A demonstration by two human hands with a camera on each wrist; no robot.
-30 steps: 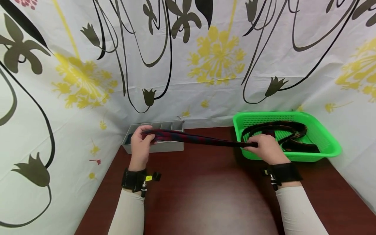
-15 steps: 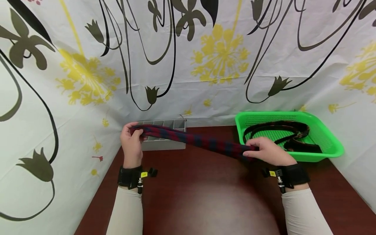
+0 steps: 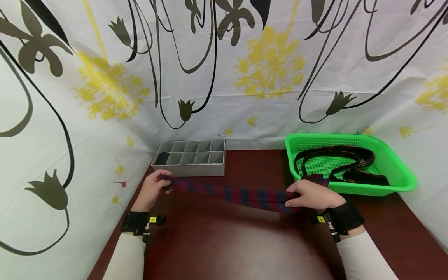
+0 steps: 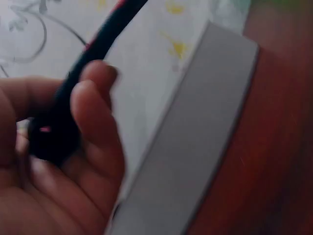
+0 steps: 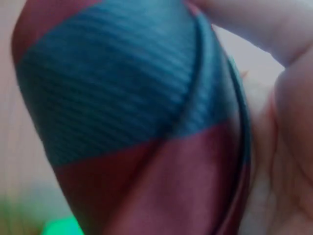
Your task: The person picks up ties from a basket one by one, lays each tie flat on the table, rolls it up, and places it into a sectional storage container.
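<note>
A necktie with dark red and navy stripes stretches between my two hands in the head view, low over the table. My left hand pinches one end of it, just in front of the grey box. The left wrist view shows the tie as a dark folded strip running up out of the curled fingers. My right hand grips the other part, in front of the green basket, with thumb and fingers on either side. In the right wrist view the wide striped cloth lies folded against the palm.
A grey divided box stands at the back left, with a dark rolled item in one compartment. A green basket at the back right holds a dark patterned tie. A patterned sheet hangs behind the table.
Both hands have come down toward the table with the tie, the left hand moving off the grey box. The tie's stripes have spread into view, and its wider part lies at my right hand.
</note>
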